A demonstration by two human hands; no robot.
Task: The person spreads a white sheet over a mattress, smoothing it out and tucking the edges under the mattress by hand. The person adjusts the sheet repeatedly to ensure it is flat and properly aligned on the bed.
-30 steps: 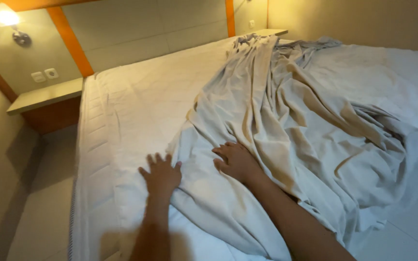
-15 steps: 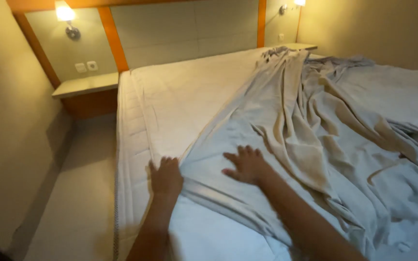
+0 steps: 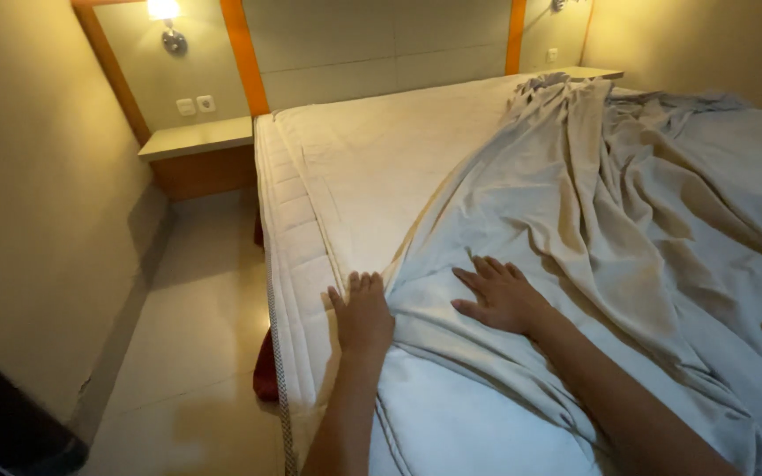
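A white mattress [image 3: 381,150] fills the middle of the head view. A crumpled pale grey sheet [image 3: 628,211] lies across its right half, bunched toward the headboard. My left hand [image 3: 363,313] rests flat, fingers together, on the mattress near its left edge, just touching the sheet's border. My right hand [image 3: 500,295] lies palm down with fingers spread on the sheet, pressing it onto the mattress. Neither hand grips anything.
A wooden bedside shelf [image 3: 197,141] sits at the far left below a lit wall lamp [image 3: 168,22]. A narrow tiled floor strip [image 3: 196,335] runs between the bed and the left wall [image 3: 37,194]. A padded headboard [image 3: 381,53] stands behind.
The view has swung left, showing more floor and wall. Both hands stay flat in much the same spots on the mattress and sheet.
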